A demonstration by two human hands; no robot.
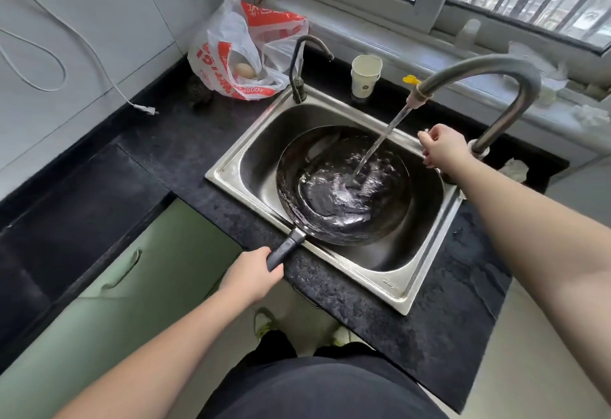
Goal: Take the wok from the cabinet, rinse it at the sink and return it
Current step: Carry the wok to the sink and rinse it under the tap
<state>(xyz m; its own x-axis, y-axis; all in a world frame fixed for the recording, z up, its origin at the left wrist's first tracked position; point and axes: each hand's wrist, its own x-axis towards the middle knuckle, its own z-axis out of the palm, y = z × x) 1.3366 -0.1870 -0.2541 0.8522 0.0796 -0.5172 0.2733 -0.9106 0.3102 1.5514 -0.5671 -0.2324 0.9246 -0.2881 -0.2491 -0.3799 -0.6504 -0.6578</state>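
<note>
Head view: black wok [344, 187] holds rippling water in sink [390, 281].

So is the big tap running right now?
Yes, it is on. A stream falls from the tap into the wok, where water pools and ripples.

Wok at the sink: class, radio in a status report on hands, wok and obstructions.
Left hand grips wok handle. Right hand at big faucet base, fingers curled. Wok in sink, water running in. Nothing blocking.
</note>
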